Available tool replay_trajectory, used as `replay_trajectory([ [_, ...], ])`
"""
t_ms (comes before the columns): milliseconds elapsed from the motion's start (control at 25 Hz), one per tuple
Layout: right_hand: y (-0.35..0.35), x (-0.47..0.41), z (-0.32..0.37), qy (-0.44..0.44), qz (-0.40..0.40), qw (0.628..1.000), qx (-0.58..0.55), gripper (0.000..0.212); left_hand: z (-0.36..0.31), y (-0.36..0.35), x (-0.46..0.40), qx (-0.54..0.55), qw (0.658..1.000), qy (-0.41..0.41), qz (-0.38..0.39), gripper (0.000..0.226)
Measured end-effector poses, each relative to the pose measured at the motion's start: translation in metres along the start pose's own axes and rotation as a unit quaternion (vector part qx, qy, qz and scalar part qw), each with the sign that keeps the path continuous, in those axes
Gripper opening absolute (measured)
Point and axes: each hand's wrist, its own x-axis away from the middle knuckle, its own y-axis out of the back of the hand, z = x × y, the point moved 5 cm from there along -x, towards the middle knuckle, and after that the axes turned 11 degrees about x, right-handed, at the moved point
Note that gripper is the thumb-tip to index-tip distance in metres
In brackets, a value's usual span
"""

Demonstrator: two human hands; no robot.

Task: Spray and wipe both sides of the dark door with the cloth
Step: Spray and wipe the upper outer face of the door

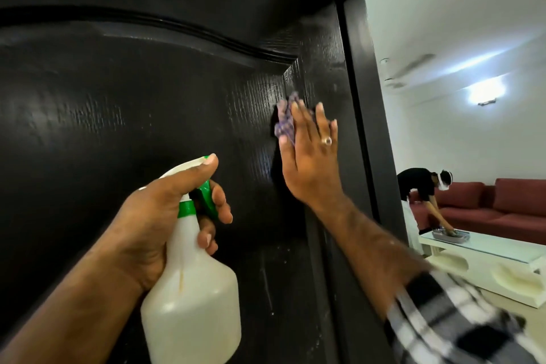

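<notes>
Fingers (218,204) of my left hand (153,221) curl round the spray bottle (189,289), one on its green trigger (206,198). Right hand (310,162), fingers straight and spread, presses the purple cloth (285,120) flat against the dark door (133,112) near its edge. Beyond, another person (422,189) bends over a white surface (487,245).

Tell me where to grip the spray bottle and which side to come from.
Grip the spray bottle at its narrow neck under the green collar, coming from behind, opposite the nozzle. The left hand does this: thumb over the head, fingers on the green trigger. The body below looks too broad for one hand.
</notes>
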Motion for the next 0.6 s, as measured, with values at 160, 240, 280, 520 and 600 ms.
replay_trajectory([
  [160, -0.004, -0.003, -0.001, 0.017, -0.008, 1.000, -0.012, 0.065, 0.009, -0.010, -0.007, -0.009, 1.000, 0.002, -0.018, 0.044],
  [240, -0.002, 0.054, -0.015, 0.075, 0.012, 0.997, -0.007, 0.063, 0.014, -0.018, -0.010, -0.006, 1.000, -0.001, -0.022, 0.043],
  [280, -0.002, 0.086, -0.031, 0.113, 0.025, 0.993, 0.004, 0.063, 0.017, -0.025, -0.012, -0.007, 1.000, -0.003, -0.024, 0.043],
  [520, -0.002, 0.006, -0.123, -0.009, -0.027, 0.999, -0.043, 0.063, 0.028, -0.078, -0.040, -0.021, 0.998, -0.023, -0.056, 0.044],
  [600, 0.000, -0.035, -0.090, 0.019, -0.033, 0.999, -0.014, 0.066, 0.031, -0.093, -0.047, -0.020, 0.997, -0.033, -0.065, 0.044],
])
